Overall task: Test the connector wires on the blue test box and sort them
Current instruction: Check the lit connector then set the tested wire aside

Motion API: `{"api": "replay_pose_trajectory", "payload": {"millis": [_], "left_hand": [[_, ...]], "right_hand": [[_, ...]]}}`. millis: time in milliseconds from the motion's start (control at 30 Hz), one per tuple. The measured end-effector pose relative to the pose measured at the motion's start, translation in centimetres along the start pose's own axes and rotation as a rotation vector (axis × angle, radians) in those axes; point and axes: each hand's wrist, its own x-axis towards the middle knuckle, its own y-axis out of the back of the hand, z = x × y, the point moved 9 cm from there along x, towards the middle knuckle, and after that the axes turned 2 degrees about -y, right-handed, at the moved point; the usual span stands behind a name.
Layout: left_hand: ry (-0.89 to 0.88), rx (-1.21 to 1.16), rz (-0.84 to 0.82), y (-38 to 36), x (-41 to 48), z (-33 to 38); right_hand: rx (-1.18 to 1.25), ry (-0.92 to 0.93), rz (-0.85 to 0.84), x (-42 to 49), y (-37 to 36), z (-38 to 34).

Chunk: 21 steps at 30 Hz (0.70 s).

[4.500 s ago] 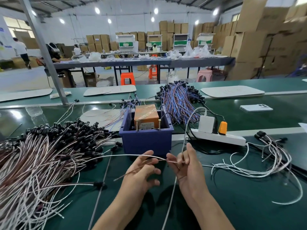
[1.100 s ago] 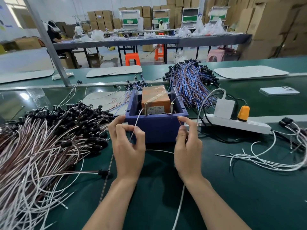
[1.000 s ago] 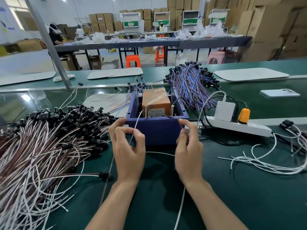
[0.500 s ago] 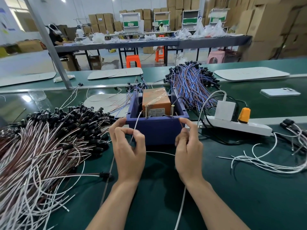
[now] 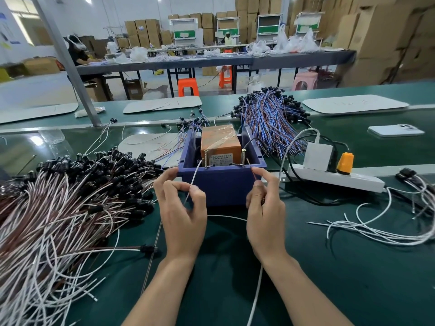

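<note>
The blue test box (image 5: 221, 187) stands mid-table, an orange block (image 5: 220, 143) inside and two upright metal screws at its front rim. My left hand (image 5: 182, 208) pinches the white lead (image 5: 194, 178) of a connector wire, its tip up by the left screw (image 5: 206, 158). My right hand (image 5: 264, 207) pinches the brown lead (image 5: 253, 174), its tip by the right screw (image 5: 243, 157). A big heap of white and brown wires with black connectors (image 5: 70, 196) lies to the left.
Blue and brown wires (image 5: 270, 118) are piled behind the box. On the right lie a white power strip (image 5: 334, 178) with charger and orange plug, a loose bunch of white wires (image 5: 388, 229), and a phone (image 5: 395, 130). Other work tables and cartons stand beyond.
Since 4.5 s ago both hands have risen from the table with the wire's two leads to the box's front screws. Over the last second they have barely moved.
</note>
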Motion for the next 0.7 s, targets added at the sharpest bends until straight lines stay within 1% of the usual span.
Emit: {"api": "replay_pose_trajectory", "payload": {"millis": [400, 533, 700], "left_hand": [[-0.022, 0.01, 0.0, 0.02, 0.01, 0.32], [-0.029, 0.016, 0.002, 0.06, 0.01, 0.32], [-0.039, 0.019, -0.003, -0.04, 0.1, 0.37]], "right_hand": [[-0.018, 0.012, -0.017, -0.05, -0.07, -0.27], [0.021, -0.03, -0.025, -0.11, -0.19, 0.17], [0.02, -0.029, -0.024, -0.15, -0.24, 0.28]]}}
